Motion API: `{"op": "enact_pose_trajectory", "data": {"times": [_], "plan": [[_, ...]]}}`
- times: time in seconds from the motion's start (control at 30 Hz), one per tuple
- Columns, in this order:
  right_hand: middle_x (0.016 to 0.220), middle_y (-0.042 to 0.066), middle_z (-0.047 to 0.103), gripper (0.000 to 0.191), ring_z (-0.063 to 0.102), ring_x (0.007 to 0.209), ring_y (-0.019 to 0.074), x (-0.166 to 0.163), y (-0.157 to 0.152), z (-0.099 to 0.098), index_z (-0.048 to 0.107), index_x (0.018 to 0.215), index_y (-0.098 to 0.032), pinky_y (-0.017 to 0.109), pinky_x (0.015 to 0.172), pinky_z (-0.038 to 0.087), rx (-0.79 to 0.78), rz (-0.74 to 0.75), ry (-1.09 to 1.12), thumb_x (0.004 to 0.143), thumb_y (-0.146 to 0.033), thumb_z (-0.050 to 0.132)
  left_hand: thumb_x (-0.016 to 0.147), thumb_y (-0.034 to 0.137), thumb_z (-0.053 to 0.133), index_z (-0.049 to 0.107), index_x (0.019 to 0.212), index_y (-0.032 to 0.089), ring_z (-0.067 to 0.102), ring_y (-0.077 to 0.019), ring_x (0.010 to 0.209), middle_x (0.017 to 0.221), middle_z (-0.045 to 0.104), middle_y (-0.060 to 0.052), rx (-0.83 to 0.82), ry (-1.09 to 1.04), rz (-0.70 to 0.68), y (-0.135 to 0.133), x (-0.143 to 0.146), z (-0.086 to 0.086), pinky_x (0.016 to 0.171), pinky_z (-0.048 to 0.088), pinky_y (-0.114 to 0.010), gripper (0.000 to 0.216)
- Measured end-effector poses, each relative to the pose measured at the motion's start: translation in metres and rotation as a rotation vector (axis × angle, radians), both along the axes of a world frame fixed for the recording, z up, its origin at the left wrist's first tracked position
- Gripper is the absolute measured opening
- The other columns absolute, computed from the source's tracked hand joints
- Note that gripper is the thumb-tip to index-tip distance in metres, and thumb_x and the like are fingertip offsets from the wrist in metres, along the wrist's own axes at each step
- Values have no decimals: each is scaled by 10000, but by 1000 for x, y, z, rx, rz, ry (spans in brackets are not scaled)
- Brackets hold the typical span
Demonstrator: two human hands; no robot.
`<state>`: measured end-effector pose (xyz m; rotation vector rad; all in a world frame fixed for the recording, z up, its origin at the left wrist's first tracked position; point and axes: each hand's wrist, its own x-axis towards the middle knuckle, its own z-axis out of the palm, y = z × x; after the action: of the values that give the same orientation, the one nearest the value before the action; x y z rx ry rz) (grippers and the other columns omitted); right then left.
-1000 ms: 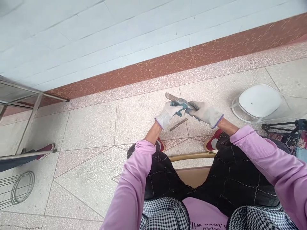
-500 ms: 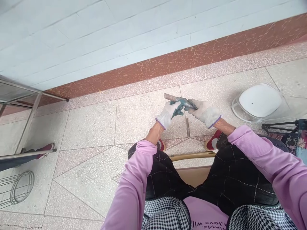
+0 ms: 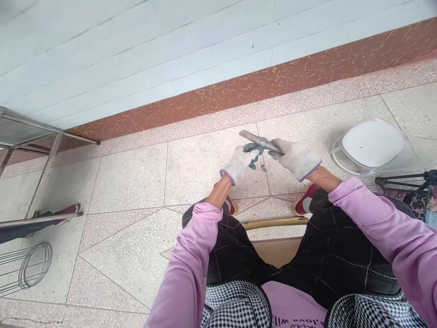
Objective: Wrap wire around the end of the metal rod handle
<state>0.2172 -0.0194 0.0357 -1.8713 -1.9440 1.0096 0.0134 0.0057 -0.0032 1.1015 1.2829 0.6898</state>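
Note:
Both my hands wear white knit gloves with teal fingertips and are held out over the floor in front of my knees. My right hand (image 3: 296, 158) is closed round the near end of a grey-brown rod (image 3: 254, 138), which points up and to the left. My left hand (image 3: 241, 162) pinches the rod from below near its middle. A short thin brown strip (image 3: 262, 165) hangs just under the hands. I cannot tell what the rod is made of.
A clear plastic container with a white lid (image 3: 371, 145) lies on the terrazzo floor at the right, beside a black stand (image 3: 403, 179). A metal frame (image 3: 46, 166), a wire basket (image 3: 25, 269) and another person's foot (image 3: 64, 211) are at the left. A red-brown skirting (image 3: 239, 93) runs along the wall.
The thin strip under my hands hung slanted, then vertical, and now shows only as a short stub. My hands and the rod have shifted slightly right.

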Motion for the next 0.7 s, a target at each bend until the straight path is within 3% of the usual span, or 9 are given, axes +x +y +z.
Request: {"op": "enact_pose_trajectory", "data": {"times": [0.13, 0.2, 0.3, 0.4, 0.47, 0.53, 0.6, 0.7], "plan": [[1298, 193, 804, 329, 784, 1089, 353, -8, -5, 4, 667, 1403, -213, 376, 783, 505, 97, 148, -420, 1127, -365, 570, 1099, 378, 783, 754, 1173, 138, 468, -130, 651, 650, 554, 10, 8, -9, 53, -2, 5, -8, 604, 484, -305, 253], [1297, 191, 801, 338, 782, 1055, 336, -10, -7, 3, 667, 1406, -203, 366, 770, 502, 97, 145, -381, 1109, -350, 605, 1085, 413, 803, 747, 1142, 169, 428, -119, 617, 610, 510, 31, -3, -41, 89, -1, 6, -9, 578, 450, -296, 257], [1041, 128, 800, 326, 724, 793, 251, -4, -10, 1, 702, 1274, -196, 331, 650, 495, -4, 59, 82, 1069, -447, 664, 1027, 363, 831, 725, 1022, 194, 405, -99, 563, 603, 488, 54, -29, -121, 124, 1, 5, -3, 537, 412, -297, 200], [791, 38, 697, 531, 532, 519, 160, 4, -13, 1, 699, 1143, -200, 303, 452, 421, -319, 46, 711, 986, -707, 707, 965, 236, 767, 691, 929, 185, 416, -87, 519, 629, 505, 63, -31, -183, 85, 2, 2, 12, 494, 413, -295, 99], [729, -2, 645, 585, 455, 461, 129, 5, -14, 4, 690, 1110, -203, 288, 386, 368, -442, 26, 899, 906, -742, 789, 930, 180, 718, 670, 897, 180, 419, -81, 506, 640, 521, 62, -29, -211, 36, 2, 1, 22, 474, 424, -286, 59], [698, -23, 608, 457, 436, 451, 118, 3, -14, 6, 677, 1062, -210, 275, 370, 344, -410, -71, 846, 916, -618, 823, 932, 163, 695, 662, 887, 177, 429, -84, 518, 649, 528, 57, -19, -198, 6, 1, 3, 26, 471, 438, -276, 57], [697, -18, 600, 258, 465, 471, 127, -1, -12, 8, 666, 1019, -218, 273, 395, 361, -313, -139, 632, 975, -450, 770, 957, 170, 707, 674, 897, 175, 450, -95, 560, 671, 544, 41, 3, -143, 16, -1, 6, 23, 491, 449, -277, 69], [752, 11, 638, 102, 563, 597, 165, -4, -10, 9, 701, 1072, -219, 277, 519, 413, -105, -107, 277, 1007, -295, 718, 987, 201, 758, 710, 966, 180, 460, -111, 618, 752, 628, 3, 36, -76, 90, -4, 10, 10, 542, 451, -298, 57]]}}
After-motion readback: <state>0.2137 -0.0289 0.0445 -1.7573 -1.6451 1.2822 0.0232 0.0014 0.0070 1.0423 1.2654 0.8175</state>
